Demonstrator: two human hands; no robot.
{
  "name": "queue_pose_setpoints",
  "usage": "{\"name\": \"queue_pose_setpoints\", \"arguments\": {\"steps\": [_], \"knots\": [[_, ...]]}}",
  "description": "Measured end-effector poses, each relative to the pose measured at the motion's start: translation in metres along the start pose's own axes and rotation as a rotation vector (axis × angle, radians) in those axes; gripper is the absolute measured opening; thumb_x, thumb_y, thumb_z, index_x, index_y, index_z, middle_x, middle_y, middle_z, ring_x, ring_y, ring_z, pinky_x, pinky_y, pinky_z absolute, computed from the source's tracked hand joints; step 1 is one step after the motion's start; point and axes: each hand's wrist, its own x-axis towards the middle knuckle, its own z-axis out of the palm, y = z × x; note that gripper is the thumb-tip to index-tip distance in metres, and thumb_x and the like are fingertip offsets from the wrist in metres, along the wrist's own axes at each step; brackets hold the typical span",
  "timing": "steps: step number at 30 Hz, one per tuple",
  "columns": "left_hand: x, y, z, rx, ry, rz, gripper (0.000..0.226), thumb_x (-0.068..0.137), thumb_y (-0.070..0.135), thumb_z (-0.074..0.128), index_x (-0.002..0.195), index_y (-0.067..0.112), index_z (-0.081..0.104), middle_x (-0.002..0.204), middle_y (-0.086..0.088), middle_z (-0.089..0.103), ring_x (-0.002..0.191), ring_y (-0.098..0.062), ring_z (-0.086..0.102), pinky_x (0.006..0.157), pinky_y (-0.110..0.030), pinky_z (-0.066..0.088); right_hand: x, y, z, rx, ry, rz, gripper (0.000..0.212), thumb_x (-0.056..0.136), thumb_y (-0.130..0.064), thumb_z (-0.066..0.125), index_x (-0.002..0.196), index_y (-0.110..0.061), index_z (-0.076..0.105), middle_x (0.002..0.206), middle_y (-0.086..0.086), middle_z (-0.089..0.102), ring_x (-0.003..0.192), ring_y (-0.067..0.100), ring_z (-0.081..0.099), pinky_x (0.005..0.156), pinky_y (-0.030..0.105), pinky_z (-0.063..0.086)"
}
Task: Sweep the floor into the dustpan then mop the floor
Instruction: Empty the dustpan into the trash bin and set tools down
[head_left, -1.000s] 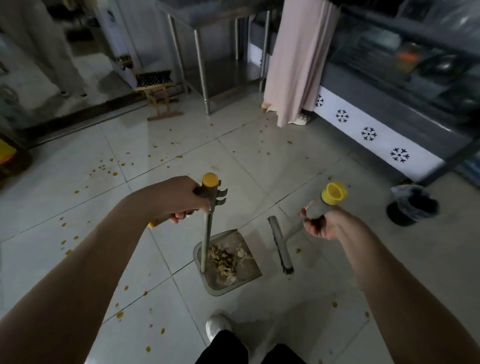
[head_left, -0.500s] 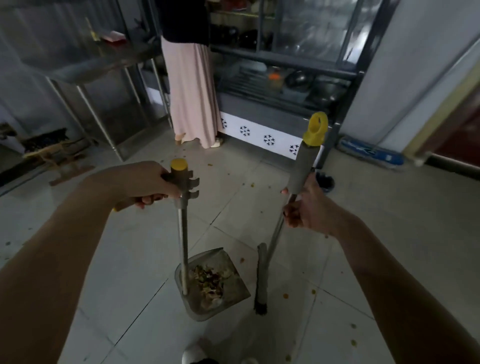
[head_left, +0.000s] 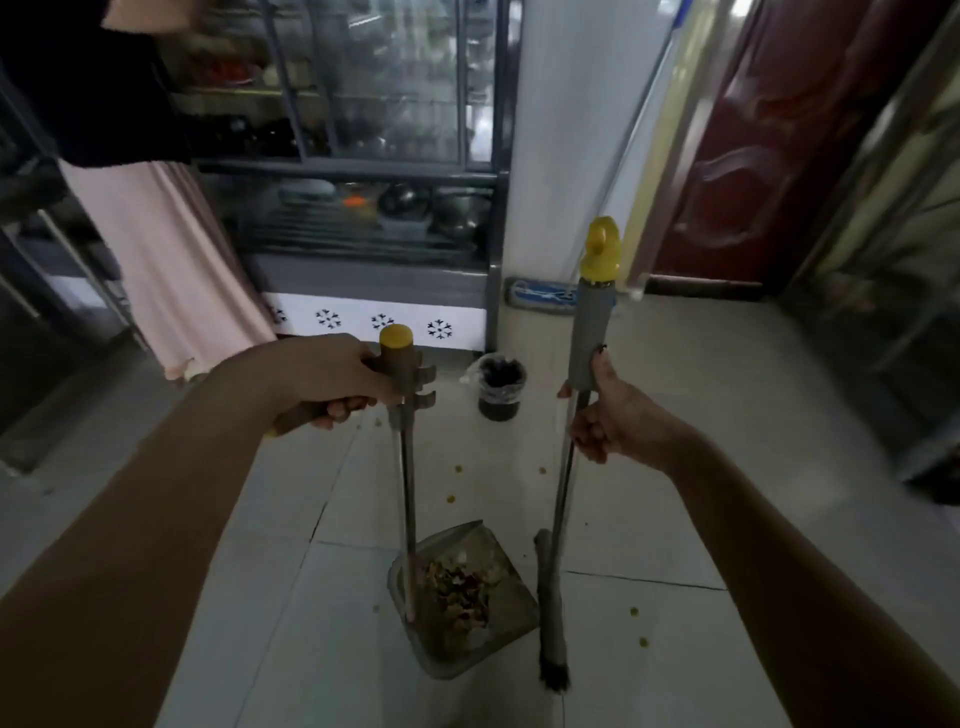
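My left hand (head_left: 322, 382) grips the yellow-capped top of the long dustpan handle (head_left: 409, 483). The metal dustpan (head_left: 501, 623) rests on the tiled floor below, holding a heap of mixed debris (head_left: 457, 587). My right hand (head_left: 610, 421) is closed round the grey grip of the broom handle (head_left: 589, 332), which stands nearly upright with a yellow hook cap. The narrow broom head (head_left: 550, 629) sits on the floor just right of the dustpan. Small yellow scraps (head_left: 639, 626) lie scattered on the tiles.
A small black-lined bin (head_left: 500, 385) stands ahead by a white pillar (head_left: 566, 130). A flat mop head (head_left: 540, 297) lies at the pillar's foot. A glass display counter (head_left: 363, 223) and a person in a pink skirt (head_left: 171, 270) are at the left; a dark red door (head_left: 769, 140) is right.
The view has swung to the right, bringing the bin, pillar and door ahead. The broom handle has come more upright; both hands keep their holds.
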Motion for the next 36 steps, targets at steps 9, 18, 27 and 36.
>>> {"name": "queue_pose_setpoints", "arguments": {"steps": [9,18,27,36], "knots": [[0.068,0.090,0.007,0.135,-0.109,0.192,0.029,0.082,0.024,0.068,0.063,0.011,0.052,0.041,0.003,0.045,0.034,-0.008,0.040,0.037,-0.019,0.038,-0.025,-0.013,-0.062,-0.144,0.275,-0.112,0.097,0.055,-0.097,0.020,0.094,-0.015,0.054,0.062,0.018,0.068,0.044,0.020,0.061,0.042,0.023,0.047],[0.121,0.183,0.031,0.214,-0.177,0.293,0.032,0.083,0.022,0.067,0.060,0.010,0.049,0.040,0.003,0.041,0.035,-0.009,0.037,0.037,-0.019,0.035,-0.029,-0.018,-0.150,-0.102,0.375,-0.115,0.097,0.056,-0.096,0.019,0.094,-0.013,0.051,0.065,0.021,0.069,0.045,0.022,0.062,0.042,0.024,0.048],[0.207,0.297,0.059,0.207,-0.151,0.266,0.024,0.082,0.019,0.069,0.069,0.004,0.056,0.041,0.002,0.041,0.032,-0.008,0.035,0.035,-0.021,0.032,0.010,-0.029,-0.285,-0.153,0.293,-0.095,0.097,0.057,-0.095,0.016,0.097,-0.013,0.050,0.070,0.020,0.071,0.047,0.021,0.062,0.045,0.022,0.048],[0.276,0.388,0.069,0.238,-0.004,0.269,0.026,0.080,0.022,0.071,0.065,0.006,0.057,0.039,0.002,0.043,0.033,-0.010,0.038,0.039,-0.023,0.035,0.050,-0.048,-0.394,-0.164,0.305,-0.116,0.085,0.066,-0.086,0.012,0.094,-0.014,0.050,0.069,0.019,0.071,0.046,0.019,0.061,0.043,0.019,0.046]]}}
